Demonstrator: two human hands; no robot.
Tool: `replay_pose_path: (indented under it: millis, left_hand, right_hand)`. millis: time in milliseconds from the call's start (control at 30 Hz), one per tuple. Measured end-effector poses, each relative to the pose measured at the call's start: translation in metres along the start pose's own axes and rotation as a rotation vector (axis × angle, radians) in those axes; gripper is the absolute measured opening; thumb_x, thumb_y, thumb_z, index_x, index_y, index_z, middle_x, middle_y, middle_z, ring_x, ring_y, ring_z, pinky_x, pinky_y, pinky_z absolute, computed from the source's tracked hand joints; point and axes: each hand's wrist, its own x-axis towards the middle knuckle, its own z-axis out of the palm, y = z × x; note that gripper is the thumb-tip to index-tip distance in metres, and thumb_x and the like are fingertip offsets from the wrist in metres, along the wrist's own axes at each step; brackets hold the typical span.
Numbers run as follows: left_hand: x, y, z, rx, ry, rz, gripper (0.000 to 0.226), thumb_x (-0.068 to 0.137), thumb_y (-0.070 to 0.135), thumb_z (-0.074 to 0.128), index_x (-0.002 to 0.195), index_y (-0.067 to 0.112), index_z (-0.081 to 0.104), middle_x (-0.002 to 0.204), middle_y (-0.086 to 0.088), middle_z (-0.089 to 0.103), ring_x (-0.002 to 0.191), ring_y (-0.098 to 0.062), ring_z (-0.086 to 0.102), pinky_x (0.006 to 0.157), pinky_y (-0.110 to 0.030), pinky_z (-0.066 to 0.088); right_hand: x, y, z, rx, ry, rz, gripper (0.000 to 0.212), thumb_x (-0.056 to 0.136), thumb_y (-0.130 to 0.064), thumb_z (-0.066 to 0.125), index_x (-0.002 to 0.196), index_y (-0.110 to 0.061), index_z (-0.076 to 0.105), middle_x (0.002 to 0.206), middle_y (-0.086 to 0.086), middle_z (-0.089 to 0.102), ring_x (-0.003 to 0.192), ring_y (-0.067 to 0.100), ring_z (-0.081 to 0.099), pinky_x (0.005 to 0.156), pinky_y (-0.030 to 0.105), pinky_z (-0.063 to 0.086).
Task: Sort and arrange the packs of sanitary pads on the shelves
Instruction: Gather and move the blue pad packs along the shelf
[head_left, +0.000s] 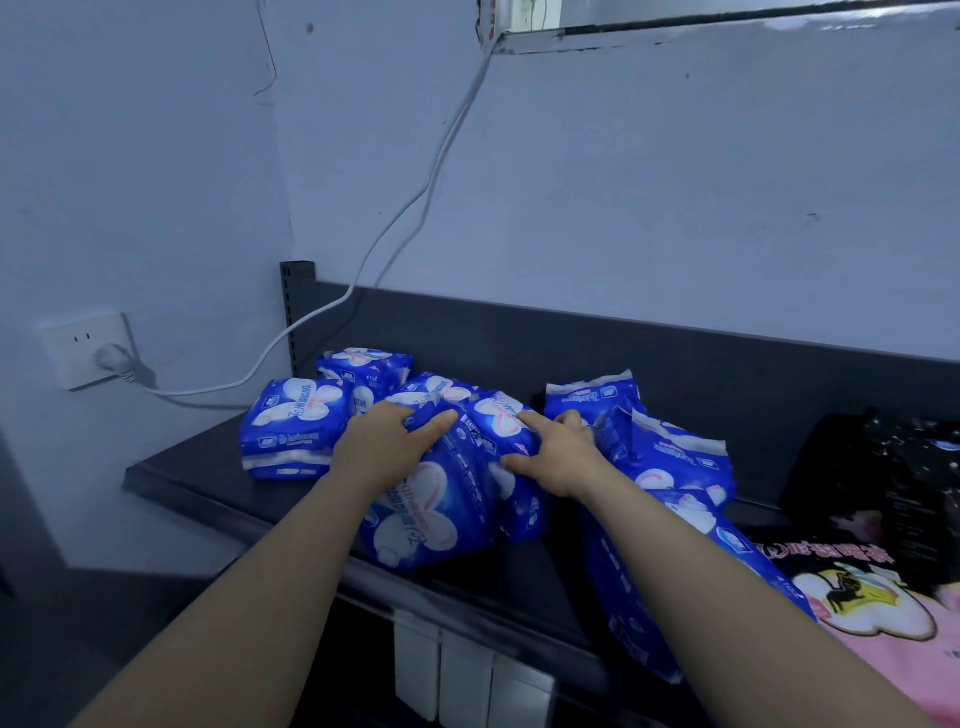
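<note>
- Several glossy blue plastic packs of sanitary pads (293, 426), heaped loosely at the left end of the dark grey metal shelf (197, 483), not yet in rows.
- Clamped round the two middle packs (431, 514): left hand (387, 447) and right hand (558, 457), fingers spread and curled over the tops.
- More blue ones tumbled rightward, beside a pink printed pack (883, 618).
- Sorting barely begun, by the look; nearly all left to do.

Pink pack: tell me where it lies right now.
In the head view the pink pack lies at the lower right, just right of the blue packs and in front of the black bag.
</note>
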Motion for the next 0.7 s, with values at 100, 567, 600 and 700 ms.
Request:
replay_pose_path:
  millis: [100, 567, 600, 700]
  left_hand:
    - [-0.003, 0.009, 0.004, 0.027, -0.009, 0.073, 0.052, 0.088, 0.062, 0.051, 0.067, 0.015, 0.046, 0.073, -0.003, 0.056, 0.069, -0.018, 0.055, 0.067, -0.038, 0.044]
    - [-0.004, 0.077, 0.036, 0.415, -0.263, 0.366, 0.055, 0.090, 0.048, 0.049, 0.143, 0.045, 0.037, 0.152, 0.015, 0.035, 0.139, -0.025, 0.028, 0.111, -0.043, 0.030]
    - [-0.005, 0.081, 0.037, 0.445, -0.274, 0.369, 0.054, 0.091, 0.046, 0.049, 0.144, 0.044, 0.037, 0.152, 0.013, 0.036, 0.138, -0.026, 0.028, 0.111, -0.043, 0.030]
    - [-0.007, 0.087, 0.040, 0.467, -0.271, 0.323, 0.058, 0.090, 0.045, 0.048, 0.146, 0.042, 0.033, 0.153, 0.009, 0.035, 0.140, -0.028, 0.025, 0.109, -0.046, 0.029]
  right_hand:
    - [-0.006, 0.004, -0.012, -0.029, -0.050, -0.031, 0.079, 0.081, -0.060, 0.064, 0.148, -0.033, 0.034, 0.145, 0.006, 0.033, 0.136, 0.028, 0.032, 0.109, 0.043, 0.036]
    - [-0.052, 0.079, -0.068, -0.118, -0.049, 0.332, 0.100, 0.070, -0.072, 0.064, 0.150, -0.046, 0.009, 0.158, 0.009, 0.002, 0.145, 0.038, 0.004, 0.114, 0.053, 0.024]
    - [-0.052, 0.080, -0.065, -0.138, -0.053, 0.342, 0.102, 0.069, -0.074, 0.063, 0.149, -0.048, 0.006, 0.159, 0.006, -0.001, 0.146, 0.037, -0.001, 0.114, 0.056, 0.023]
    - [-0.052, 0.080, -0.057, -0.138, -0.066, 0.408, 0.104, 0.067, -0.078, 0.060, 0.147, -0.053, -0.002, 0.160, 0.002, -0.016, 0.145, 0.041, -0.014, 0.113, 0.063, 0.018]
